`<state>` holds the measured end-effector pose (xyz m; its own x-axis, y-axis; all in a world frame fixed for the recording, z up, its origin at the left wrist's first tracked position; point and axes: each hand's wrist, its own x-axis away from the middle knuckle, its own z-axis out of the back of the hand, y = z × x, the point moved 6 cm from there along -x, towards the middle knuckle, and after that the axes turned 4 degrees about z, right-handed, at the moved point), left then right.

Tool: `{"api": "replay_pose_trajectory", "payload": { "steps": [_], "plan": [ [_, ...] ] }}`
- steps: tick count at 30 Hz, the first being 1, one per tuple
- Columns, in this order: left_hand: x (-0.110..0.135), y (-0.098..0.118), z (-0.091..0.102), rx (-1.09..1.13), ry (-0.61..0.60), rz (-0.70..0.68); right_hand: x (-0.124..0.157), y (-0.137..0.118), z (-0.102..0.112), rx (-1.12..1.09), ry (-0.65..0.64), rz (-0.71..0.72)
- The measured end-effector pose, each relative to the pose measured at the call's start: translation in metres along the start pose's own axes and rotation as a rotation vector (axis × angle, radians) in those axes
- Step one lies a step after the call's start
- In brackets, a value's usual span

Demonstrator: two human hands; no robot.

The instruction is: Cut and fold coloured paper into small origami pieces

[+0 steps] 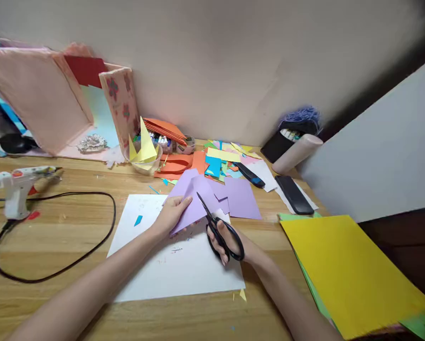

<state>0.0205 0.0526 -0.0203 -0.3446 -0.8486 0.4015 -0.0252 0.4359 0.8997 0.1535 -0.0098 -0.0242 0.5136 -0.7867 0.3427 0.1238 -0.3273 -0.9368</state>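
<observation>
My left hand pinches a sheet of purple paper near its lower left edge, thumb on top. In my right hand are black-handled scissors, with fingers through the loops. Their blades point up and left and lie against the right part of the purple sheet; whether they are parted I cannot tell. Both hands are above a large white sheet marked with small scribbles. More purple paper pieces lie just behind the scissors. A small blue scrap rests on the white sheet.
At left lie a white glue gun and its black cable. A tub of yellow paper cutouts, coloured scraps and a black cutter are behind. To the right are a dark phone and yellow sheets.
</observation>
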Motion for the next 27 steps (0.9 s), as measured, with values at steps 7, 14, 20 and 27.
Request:
{"api": "replay_pose_trajectory", "payload": {
  "steps": [7,14,20,27],
  "plan": [
    [0.000,0.002,-0.002,0.060,-0.024,0.012,0.000,0.000,0.006,0.095,0.055,0.011],
    [0.000,0.000,0.001,0.067,-0.026,0.048,-0.002,-0.002,0.000,0.032,0.022,0.005],
    [-0.001,0.002,0.002,0.082,-0.017,0.051,-0.003,-0.003,0.001,0.041,0.081,-0.018],
    [0.001,0.002,0.001,0.090,-0.063,0.083,-0.002,-0.012,-0.004,0.012,0.076,0.011]
  ]
}}
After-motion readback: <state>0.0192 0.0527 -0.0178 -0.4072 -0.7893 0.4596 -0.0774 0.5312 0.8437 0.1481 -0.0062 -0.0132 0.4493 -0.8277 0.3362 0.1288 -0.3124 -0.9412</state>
